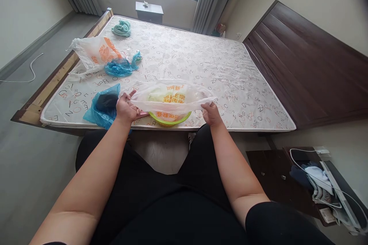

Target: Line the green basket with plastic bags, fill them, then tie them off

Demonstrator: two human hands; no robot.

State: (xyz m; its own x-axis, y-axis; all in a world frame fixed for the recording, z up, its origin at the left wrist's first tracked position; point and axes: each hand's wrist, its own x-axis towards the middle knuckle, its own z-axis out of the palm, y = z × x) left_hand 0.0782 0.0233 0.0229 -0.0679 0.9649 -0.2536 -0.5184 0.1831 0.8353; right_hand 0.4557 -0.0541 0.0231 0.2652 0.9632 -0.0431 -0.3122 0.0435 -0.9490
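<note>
My left hand (128,109) and my right hand (211,114) pinch opposite edges of a clear plastic bag with orange print (172,97), stretching its mouth wide. The bag lies over a green plastic basket (169,119) at the near edge of a letter-printed mattress (184,61). Something pale green (155,95) shows through the film, its kind unclear. Beside my left hand lies a blue plastic bag (99,113) around a dark object (107,102). Farther off are a white-and-orange plastic bag (94,51), a crumpled blue bag (122,67) and a teal cloth (121,28).
The mattress rests on a wooden bed frame (54,80), with a dark headboard (299,65) on the right. Grey floor (37,160) lies to the left. A dark bedside table (276,176) holds clothes and a white cable at lower right.
</note>
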